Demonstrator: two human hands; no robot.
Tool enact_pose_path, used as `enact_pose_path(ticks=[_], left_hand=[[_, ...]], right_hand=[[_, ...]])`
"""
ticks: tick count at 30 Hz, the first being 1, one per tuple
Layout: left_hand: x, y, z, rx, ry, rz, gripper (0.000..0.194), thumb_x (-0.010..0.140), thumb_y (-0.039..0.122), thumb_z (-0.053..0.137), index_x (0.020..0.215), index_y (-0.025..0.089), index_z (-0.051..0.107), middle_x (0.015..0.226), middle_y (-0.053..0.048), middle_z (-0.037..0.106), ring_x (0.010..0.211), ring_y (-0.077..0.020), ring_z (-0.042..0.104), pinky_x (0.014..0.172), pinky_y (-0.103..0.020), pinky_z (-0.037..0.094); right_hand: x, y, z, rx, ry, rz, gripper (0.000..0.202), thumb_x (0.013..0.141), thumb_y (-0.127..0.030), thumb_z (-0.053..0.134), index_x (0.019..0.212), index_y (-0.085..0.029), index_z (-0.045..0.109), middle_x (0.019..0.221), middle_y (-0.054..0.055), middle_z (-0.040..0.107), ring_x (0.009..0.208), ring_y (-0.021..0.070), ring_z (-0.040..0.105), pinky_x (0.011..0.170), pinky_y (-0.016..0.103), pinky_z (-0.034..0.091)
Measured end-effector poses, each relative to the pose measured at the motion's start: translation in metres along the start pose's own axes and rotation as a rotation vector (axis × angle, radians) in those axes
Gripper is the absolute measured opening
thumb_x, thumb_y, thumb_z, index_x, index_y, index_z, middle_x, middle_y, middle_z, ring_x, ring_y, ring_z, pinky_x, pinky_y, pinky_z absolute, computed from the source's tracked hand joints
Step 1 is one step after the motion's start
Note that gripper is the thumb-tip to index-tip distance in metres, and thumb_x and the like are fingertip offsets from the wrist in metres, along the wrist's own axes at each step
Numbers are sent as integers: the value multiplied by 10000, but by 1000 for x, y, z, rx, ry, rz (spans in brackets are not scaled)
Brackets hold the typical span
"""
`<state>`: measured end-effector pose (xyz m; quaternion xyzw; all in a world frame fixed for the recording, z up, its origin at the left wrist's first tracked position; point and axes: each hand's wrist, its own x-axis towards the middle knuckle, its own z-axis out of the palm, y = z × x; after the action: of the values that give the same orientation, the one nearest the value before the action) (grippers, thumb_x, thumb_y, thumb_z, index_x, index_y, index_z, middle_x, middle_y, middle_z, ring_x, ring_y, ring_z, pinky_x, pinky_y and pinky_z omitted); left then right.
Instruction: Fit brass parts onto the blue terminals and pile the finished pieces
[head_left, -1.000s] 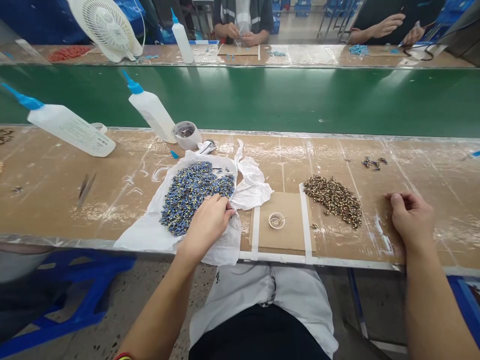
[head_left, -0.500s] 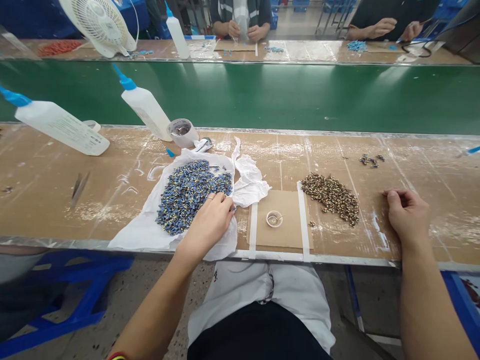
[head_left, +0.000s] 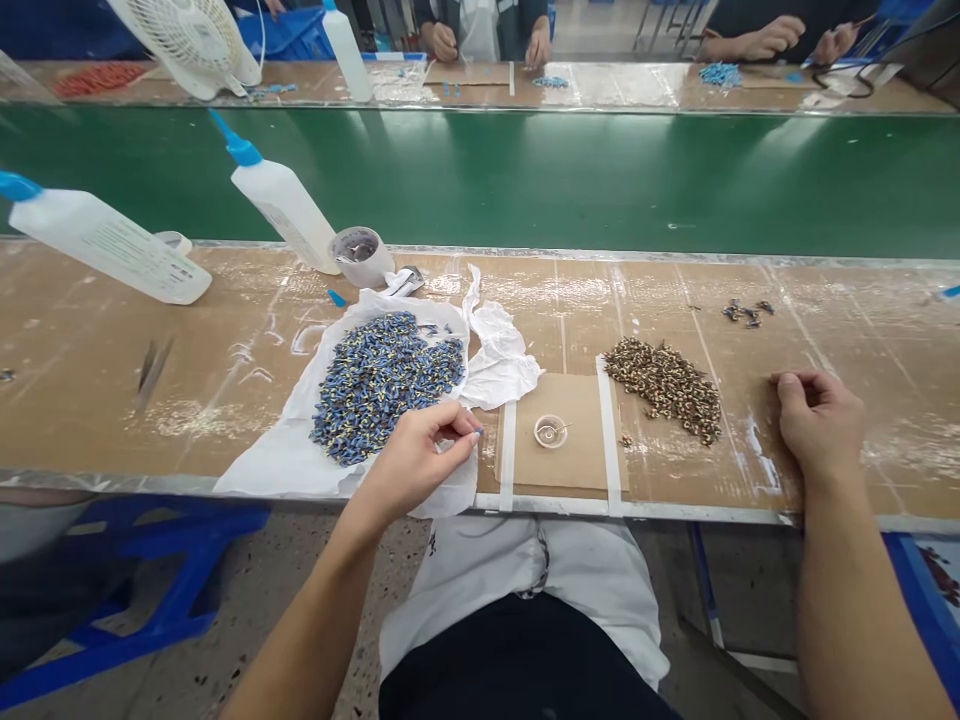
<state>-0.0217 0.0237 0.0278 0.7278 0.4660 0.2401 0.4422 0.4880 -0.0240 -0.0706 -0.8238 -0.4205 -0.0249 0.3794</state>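
Observation:
Between its thumb and index finger, my left hand (head_left: 424, 447) pinches a small blue piece (head_left: 478, 431) at the right edge of a white cloth (head_left: 277, 455). On that cloth lies a heap of small blue and yellow pieces (head_left: 382, 385). My right hand (head_left: 821, 415) rests on the table at the right with curled fingers; whether anything is in them is hidden. Between the hands, a small round cup (head_left: 550, 432) stands on a taped cardboard square (head_left: 577, 470). A pile of small brown-gold parts (head_left: 664, 388) lies right of the cardboard.
Two white bottles (head_left: 112, 245) (head_left: 285, 215) with blue nozzles and a tape roll (head_left: 362, 257) are at the left and back. Tweezers (head_left: 154, 375) lie far left. A few assembled pieces (head_left: 747, 313) lie back right. Beyond the green belt (head_left: 480, 180), people's hands work at another table.
My left hand has moved off the blue heap, toward the cardboard, and its pinched piece now shows. My right hand has barely moved. The view has shifted slightly.

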Motion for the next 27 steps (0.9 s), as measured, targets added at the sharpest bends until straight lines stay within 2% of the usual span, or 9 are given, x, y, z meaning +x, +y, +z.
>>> enact_pose_path(ticks=[3, 5, 8, 10, 12, 14, 19, 27], left_hand=[[1, -5, 7, -232, 10, -88, 223, 847, 273, 680, 716, 170, 532, 890, -41, 696, 850, -170, 656, 766, -276, 510], [3, -9, 12, -274, 26, -119, 203, 825, 285, 708, 761, 171, 552, 875, -37, 698, 833, -170, 664, 756, -277, 527], [5, -11, 18, -238, 29, -86, 141, 855, 279, 668, 941, 177, 621, 887, -33, 692, 837, -172, 670, 772, -287, 549], [6, -10, 20, -161, 28, -33, 195, 893, 261, 607, 1065, 180, 649, 930, -46, 701, 854, -177, 676, 804, -301, 556], [6, -7, 21, -69, 25, 5, 232, 929, 243, 539, 1110, 181, 670, 942, -55, 716, 842, -177, 681, 815, -306, 554], [7, -5, 22, -32, 4, 10, 243, 953, 236, 491, 1083, 175, 686, 891, -51, 721, 798, -169, 680, 789, -298, 551], [10, -6, 25, -142, -70, -28, 241, 980, 272, 422, 973, 157, 635, 773, -34, 662, 705, -147, 633, 696, -278, 533], [6, -4, 30, -59, -80, -41, 265, 1033, 361, 342, 936, 190, 521, 745, 23, 465, 663, -119, 431, 623, -241, 375]], right_hand=[[0, -2, 0, -2, 3, 0, 290, 792, -368, 562, 865, -145, 733, 793, 109, 728, 630, 183, 608, 641, 300, 462], [0, -3, -1, -5, 2, 1, 296, 788, -373, 562, 860, -142, 733, 792, 110, 727, 637, 187, 610, 644, 304, 462], [-1, -5, -1, -2, -5, 3, 314, 790, -388, 550, 863, -142, 732, 797, 108, 726, 652, 190, 616, 654, 305, 467], [-1, -7, -2, 2, -10, 6, 325, 794, -397, 543, 869, -143, 730, 806, 110, 726, 661, 192, 621, 664, 308, 474], [-1, -9, -2, 3, -9, 10, 321, 796, -394, 541, 869, -142, 725, 812, 119, 725, 664, 195, 623, 664, 310, 476], [-1, -10, -2, 1, -11, 11, 301, 797, -377, 541, 862, -142, 718, 816, 128, 725, 668, 198, 623, 662, 311, 474], [-1, -11, -3, -15, -34, 15, 250, 820, -363, 546, 857, -162, 691, 830, 118, 720, 686, 203, 616, 697, 320, 478], [-1, -12, -3, -28, -57, 30, 280, 828, -381, 535, 874, -153, 691, 828, 117, 705, 679, 191, 588, 688, 318, 456]])
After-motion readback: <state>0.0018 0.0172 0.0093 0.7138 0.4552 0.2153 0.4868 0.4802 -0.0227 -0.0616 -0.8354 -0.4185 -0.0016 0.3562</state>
